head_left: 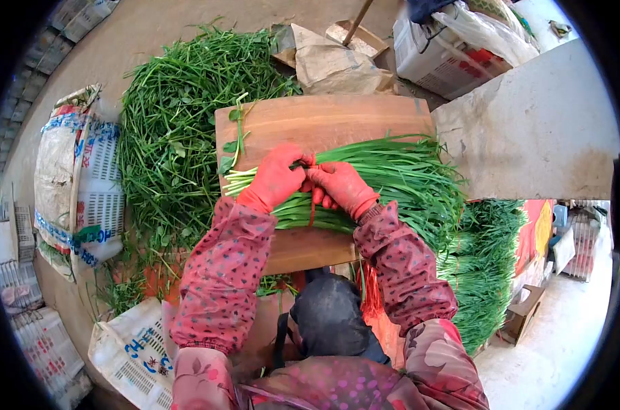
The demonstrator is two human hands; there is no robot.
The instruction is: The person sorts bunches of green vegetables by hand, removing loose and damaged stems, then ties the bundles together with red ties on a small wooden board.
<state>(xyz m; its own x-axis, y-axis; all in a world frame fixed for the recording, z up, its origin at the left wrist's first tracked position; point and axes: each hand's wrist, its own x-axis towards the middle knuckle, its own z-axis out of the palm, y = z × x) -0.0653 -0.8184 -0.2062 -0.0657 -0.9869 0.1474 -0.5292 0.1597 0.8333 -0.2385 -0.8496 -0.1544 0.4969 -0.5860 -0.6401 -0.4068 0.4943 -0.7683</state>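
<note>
A bundle of long green garlic chives (pixel 399 174) lies across a wooden board (pixel 337 113), its pale stem ends to the left and its leaves to the right. A thin red tie (pixel 312 217) runs around the bundle. My left hand (pixel 277 179), in a red glove, is closed at the top of the bundle, its fingertips pinching the tie. Against it, my right hand (pixel 343 186), also red-gloved, has its fingers curled at the same spot. The fingers partly hide the tie's ends. A loose leafy stem (pixel 239 130) lies at the board's left edge.
A big heap of loose greens (pixel 180 130) covers the floor at left. Stacked chive bundles (pixel 481 266) stand at right, beside a concrete ledge (pixel 528 123). White crates (pixel 102 184) stand at left, with another crate (pixel 136 355) at lower left. Red strings (pixel 371 294) hang below the board.
</note>
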